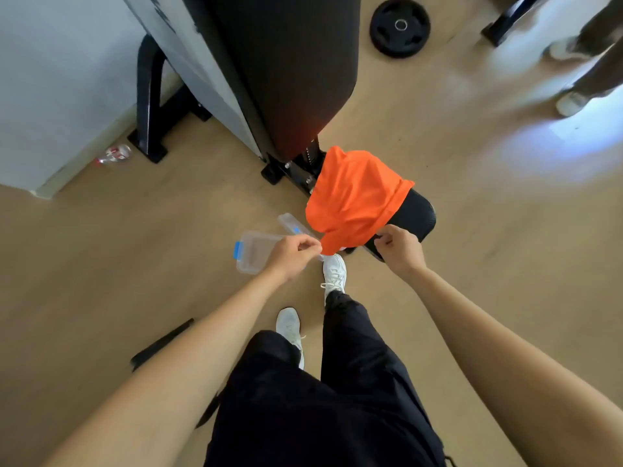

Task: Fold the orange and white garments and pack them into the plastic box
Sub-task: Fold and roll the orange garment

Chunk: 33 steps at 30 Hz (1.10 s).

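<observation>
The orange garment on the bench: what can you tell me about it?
The bright orange fabric garment lies crumpled and unfolded, draped over the black padded bench seat. It looks thin and smooth. The left hand pinches its near corner and the right hand its near edge. A bit of white shows beneath it.

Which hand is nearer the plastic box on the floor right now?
Left. The left hand overlaps the plastic box in view, pinching the orange garment at its near corner. The right hand grips the garment's other corner, on the far side from the box.
</observation>
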Available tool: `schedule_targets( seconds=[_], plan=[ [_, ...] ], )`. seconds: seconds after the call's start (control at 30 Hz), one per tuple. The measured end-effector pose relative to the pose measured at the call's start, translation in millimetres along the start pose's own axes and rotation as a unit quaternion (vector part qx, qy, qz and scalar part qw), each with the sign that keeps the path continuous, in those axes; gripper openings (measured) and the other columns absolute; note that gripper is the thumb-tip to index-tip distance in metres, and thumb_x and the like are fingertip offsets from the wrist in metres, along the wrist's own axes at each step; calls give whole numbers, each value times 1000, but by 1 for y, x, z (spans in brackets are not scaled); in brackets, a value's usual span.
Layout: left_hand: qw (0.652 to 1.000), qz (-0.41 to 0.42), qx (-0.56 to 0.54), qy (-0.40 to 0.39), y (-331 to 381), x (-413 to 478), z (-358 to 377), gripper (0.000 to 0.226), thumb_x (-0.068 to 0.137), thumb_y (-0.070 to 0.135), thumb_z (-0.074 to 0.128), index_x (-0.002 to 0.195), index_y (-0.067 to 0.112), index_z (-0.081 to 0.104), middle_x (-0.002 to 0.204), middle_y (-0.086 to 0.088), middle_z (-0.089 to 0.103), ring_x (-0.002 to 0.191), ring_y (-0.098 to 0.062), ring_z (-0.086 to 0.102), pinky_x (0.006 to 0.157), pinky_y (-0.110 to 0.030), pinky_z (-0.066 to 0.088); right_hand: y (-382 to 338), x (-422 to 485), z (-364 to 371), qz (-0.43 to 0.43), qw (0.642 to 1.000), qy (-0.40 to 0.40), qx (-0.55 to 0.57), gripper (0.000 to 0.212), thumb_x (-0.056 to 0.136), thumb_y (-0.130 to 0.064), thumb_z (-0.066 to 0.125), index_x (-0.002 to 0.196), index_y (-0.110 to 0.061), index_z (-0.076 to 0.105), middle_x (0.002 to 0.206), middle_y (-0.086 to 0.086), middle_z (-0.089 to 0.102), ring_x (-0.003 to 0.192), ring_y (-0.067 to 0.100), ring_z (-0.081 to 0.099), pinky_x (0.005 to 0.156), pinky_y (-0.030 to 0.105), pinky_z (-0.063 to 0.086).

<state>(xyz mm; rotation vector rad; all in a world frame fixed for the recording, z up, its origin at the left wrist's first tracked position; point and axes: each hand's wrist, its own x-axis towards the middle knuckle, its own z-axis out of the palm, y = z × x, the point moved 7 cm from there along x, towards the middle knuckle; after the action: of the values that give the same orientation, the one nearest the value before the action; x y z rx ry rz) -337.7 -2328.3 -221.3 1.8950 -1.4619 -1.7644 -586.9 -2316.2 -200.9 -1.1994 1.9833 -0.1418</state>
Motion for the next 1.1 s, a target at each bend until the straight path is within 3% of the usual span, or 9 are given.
schedule_targets(
  seconds=[0.1,0.2,0.37,0.47,0.6,0.77,0.83,0.93,1.1],
  plan=[
    [1000,-15,8,19,10,62,26,5,84,30,68,87,32,72,95,11,74,97,-12,67,95,-35,53,28,66,9,23,998,-38,-37,29,93,-17,59,121,-20,67,106,3,69,99,29,64,73,31,43],
    [999,-46,19,12,8,114,54,6,85,27,69,90,29,71,91,11,71,92,-11,65,96,-36,53,57,117,20,102,993,-10,53,44,92,-22,65,134,-19,56,105,0,61,96,22,59,77,31,41],
    [996,-80,30,-2,8,143,74,11,87,25,69,98,27,72,97,9,71,98,-12,65,92,-31,50,80,147,41,316,896,89,298,36,88,-26,72,117,-15,55,105,-1,60,96,21,61,80,33,48],
    [996,-83,21,5,15,139,70,16,88,23,69,104,22,74,101,6,73,98,-11,66,92,-27,50,78,160,43,319,895,91,298,13,89,-26,70,90,-17,61,96,3,68,86,22,66,81,38,58],
    [997,-66,32,4,30,128,63,23,88,27,71,111,25,70,105,6,72,99,-12,67,94,-31,53,62,149,28,270,887,78,367,16,88,-22,72,77,-14,64,79,2,64,73,16,60,71,35,56],
    [994,-16,105,-37,57,113,90,80,73,54,77,142,25,48,138,2,60,126,-14,55,101,-34,46,26,93,1,249,831,41,495,10,91,-13,72,84,-9,66,77,3,64,78,18,66,81,37,61],
    [992,-14,128,-20,70,106,95,66,78,50,75,135,24,54,128,3,65,118,-15,59,91,-31,48,12,76,-15,232,819,32,524,9,92,-11,72,86,-6,66,80,7,65,79,21,68,81,37,62],
    [997,-3,74,9,84,94,91,11,94,32,63,102,24,62,85,14,67,80,-4,65,68,-20,42,-10,64,-37,199,809,24,553,7,93,-9,70,93,-2,67,85,12,68,79,22,71,80,39,63],
    [997,-5,-10,73,81,69,43,5,95,22,62,98,21,66,83,13,66,73,3,58,70,-21,42,-22,65,-65,188,847,86,489,40,88,-12,74,123,-8,54,75,4,63,75,15,69,87,52,61]
  ],
)
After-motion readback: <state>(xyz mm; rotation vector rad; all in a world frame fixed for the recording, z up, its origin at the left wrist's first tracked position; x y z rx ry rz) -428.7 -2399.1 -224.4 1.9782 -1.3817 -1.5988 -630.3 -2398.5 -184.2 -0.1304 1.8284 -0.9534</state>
